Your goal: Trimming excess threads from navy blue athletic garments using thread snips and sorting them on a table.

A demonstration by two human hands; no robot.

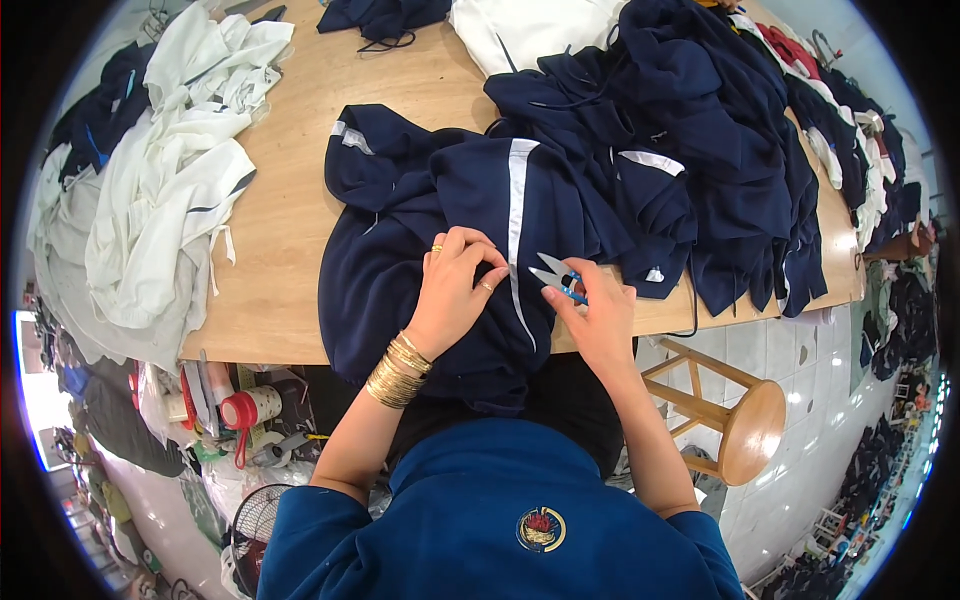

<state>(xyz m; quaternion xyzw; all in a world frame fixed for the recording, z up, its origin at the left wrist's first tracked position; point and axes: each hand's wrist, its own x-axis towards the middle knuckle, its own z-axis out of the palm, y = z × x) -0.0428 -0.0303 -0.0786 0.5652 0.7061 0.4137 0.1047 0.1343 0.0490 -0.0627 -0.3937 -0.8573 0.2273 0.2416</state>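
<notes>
Spread before me at the table's front edge is a navy garment with a white stripe running down it. My left hand, gold bangles on its wrist, is closed in a pinch beside the stripe; what the fingertips hold is too small to make out. In my right hand are small thread snips with blue handles. Their blades are parted and point left toward the stripe, a short way from my left fingertips.
White garments lie heaped along the table's left side. More navy clothing is piled at the right, and white cloth lies at the back. A wooden stool stands right of me. Below the table's left edge are a red container and a fan.
</notes>
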